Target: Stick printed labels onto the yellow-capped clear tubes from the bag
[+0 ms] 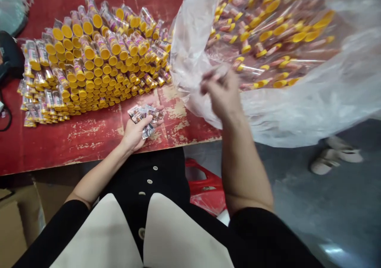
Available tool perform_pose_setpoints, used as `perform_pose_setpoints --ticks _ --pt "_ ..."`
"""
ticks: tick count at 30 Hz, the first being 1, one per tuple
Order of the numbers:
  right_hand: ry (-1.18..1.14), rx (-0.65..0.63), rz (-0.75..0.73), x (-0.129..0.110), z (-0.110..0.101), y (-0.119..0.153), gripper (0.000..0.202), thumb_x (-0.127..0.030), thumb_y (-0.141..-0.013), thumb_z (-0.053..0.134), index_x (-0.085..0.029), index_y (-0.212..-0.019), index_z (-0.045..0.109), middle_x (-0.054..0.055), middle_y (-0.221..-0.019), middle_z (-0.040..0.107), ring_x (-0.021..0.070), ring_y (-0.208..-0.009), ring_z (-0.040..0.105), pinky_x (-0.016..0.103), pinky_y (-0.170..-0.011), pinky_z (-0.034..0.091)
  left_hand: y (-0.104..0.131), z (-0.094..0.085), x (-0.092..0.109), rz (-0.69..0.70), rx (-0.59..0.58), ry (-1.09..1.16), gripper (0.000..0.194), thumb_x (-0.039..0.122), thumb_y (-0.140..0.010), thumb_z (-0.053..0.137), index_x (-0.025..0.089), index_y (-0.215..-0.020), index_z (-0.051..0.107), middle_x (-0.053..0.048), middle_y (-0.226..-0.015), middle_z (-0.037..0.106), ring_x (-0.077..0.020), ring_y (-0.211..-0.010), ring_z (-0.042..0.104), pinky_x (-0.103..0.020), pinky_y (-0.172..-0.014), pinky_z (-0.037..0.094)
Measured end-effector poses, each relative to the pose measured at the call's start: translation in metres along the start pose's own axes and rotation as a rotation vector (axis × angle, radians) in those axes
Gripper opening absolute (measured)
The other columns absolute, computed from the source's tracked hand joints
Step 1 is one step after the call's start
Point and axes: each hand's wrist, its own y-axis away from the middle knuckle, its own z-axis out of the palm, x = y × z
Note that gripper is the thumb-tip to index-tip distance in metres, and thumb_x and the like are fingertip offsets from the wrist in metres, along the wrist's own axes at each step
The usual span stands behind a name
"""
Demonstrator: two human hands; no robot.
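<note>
My left hand (137, 133) is closed on several small printed sachets (145, 115), fanned out between thumb and fingers over the table's front edge. My right hand (224, 89) is at the near left side of a big clear plastic bag (190, 45). Its fingers look bent but are smeared by motion, so whether anything is in them cannot be told. Inside the bag lie many clear tubes with yellow caps (279, 29). Behind my left hand, a tall stack of similar capped tubes (104, 53) lies on its side, caps mostly facing me.
The red table (86, 141) has worn, peeling patches. A dark object (10, 57) with a cord lies at the left edge, below a greenish plastic bag (13, 8). A red stool (208, 184) stands under the table, cardboard boxes (14, 224) at lower left, pale shoes (336, 155) on the floor.
</note>
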Motion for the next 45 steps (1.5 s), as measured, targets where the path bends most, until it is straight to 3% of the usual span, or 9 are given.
perform_pose_setpoints --ticks 3,6,15,19,22,26,32,39,45 --pt "-0.178 -0.072 0.112 -0.046 0.04 0.067 0.023 -0.041 -0.082 0.077 -0.021 -0.092 0.068 -0.002 -0.073 0.056 0.0092 -0.062 0.046 0.026 -0.059 0.038 0.001 -0.003 -0.007 0.021 -0.003 -0.003 0.045 0.007 -0.079 0.071 0.017 -0.123 0.066 -0.009 -0.115 0.077 -0.0262 -0.127 0.065 -0.049 -0.111 0.051" --pt "-0.239 -0.023 0.155 -0.063 0.063 0.09 0.032 -0.051 -0.077 0.079 -0.02 -0.083 0.07 -0.001 -0.074 0.059 0.01 -0.065 0.049 0.027 -0.065 0.042 0.004 -0.008 -0.01 0.006 -0.027 -0.013 0.046 0.009 -0.075 0.077 0.019 -0.119 0.067 -0.007 -0.116 0.076 -0.0272 -0.128 0.064 -0.05 -0.109 0.053" --pt "-0.138 -0.114 0.085 -0.061 0.062 0.081 0.032 -0.05 -0.08 0.077 -0.02 -0.074 0.066 0.0 -0.076 0.059 0.0125 -0.073 0.053 0.029 -0.071 0.045 0.014 -0.024 -0.011 -0.031 -0.058 -0.013 0.05 0.009 -0.074 0.076 0.02 -0.122 0.065 -0.005 -0.113 0.074 -0.0235 -0.112 0.071 -0.044 -0.1 0.057" --pt "-0.219 -0.143 0.148 -0.063 0.049 0.076 0.034 -0.051 -0.08 0.076 -0.021 -0.076 0.06 -0.002 -0.07 0.057 0.0093 -0.063 0.049 0.025 -0.062 0.04 0.006 -0.04 -0.001 0.054 0.074 -0.083 0.032 0.005 -0.076 0.065 0.017 -0.106 0.067 -0.004 -0.097 0.074 -0.0127 -0.081 0.071 -0.027 -0.077 0.057" --pt "-0.165 -0.272 0.111 -0.069 0.036 0.068 0.038 -0.052 -0.076 0.08 -0.019 -0.075 0.06 -0.003 -0.066 0.053 0.0083 -0.06 0.043 0.025 -0.06 0.037 0.0 -0.042 0.009 0.089 0.07 -0.171 0.019 0.009 -0.079 0.066 0.015 -0.096 0.069 0.0 -0.075 0.065 -0.0057 -0.054 0.053 -0.018 -0.053 0.043" --pt "-0.064 -0.398 0.044 -0.08 0.033 0.062 0.043 -0.056 -0.07 0.084 -0.018 -0.074 0.063 -0.002 -0.068 0.056 0.0102 -0.065 0.046 0.026 -0.064 0.039 -0.001 -0.026 0.014 0.025 -0.122 -0.407 0.022 0.03 -0.076 0.083 0.013 -0.082 0.071 0.003 -0.059 0.053 -0.0029 -0.045 0.037 -0.018 -0.043 0.024" --pt "-0.307 -0.188 0.168 -0.071 0.051 0.073 0.047 -0.056 -0.067 0.085 -0.022 -0.095 0.067 0.0 -0.082 0.068 0.0126 -0.07 0.058 0.027 -0.064 0.047 0.002 -0.015 -0.005 -0.031 0.023 -0.263 0.031 0.035 -0.073 0.087 0.015 -0.077 0.064 0.007 -0.056 0.047 -0.0011 -0.042 0.027 -0.017 -0.042 0.018" --pt "-0.187 -0.314 0.112 -0.071 0.054 0.072 0.038 -0.051 -0.068 0.086 -0.018 -0.076 0.07 0.001 -0.073 0.069 0.0127 -0.068 0.059 0.026 -0.064 0.048 -0.008 -0.025 -0.006 0.219 -0.016 -0.526 0.025 0.027 -0.067 0.09 0.014 -0.079 0.072 -0.001 -0.078 0.07 -0.0087 -0.071 0.062 -0.019 -0.071 0.047" --pt "-0.358 -0.037 0.218 -0.071 0.08 0.093 0.043 -0.054 -0.065 0.087 -0.021 -0.085 0.067 0.002 -0.082 0.072 0.0138 -0.073 0.065 0.029 -0.07 0.056 -0.001 -0.009 -0.012 0.127 0.229 -0.224 0.03 0.03 -0.073 0.085 0.018 -0.072 0.058 0.01 -0.052 0.041 -0.003 -0.043 0.029 -0.019 -0.043 0.023"
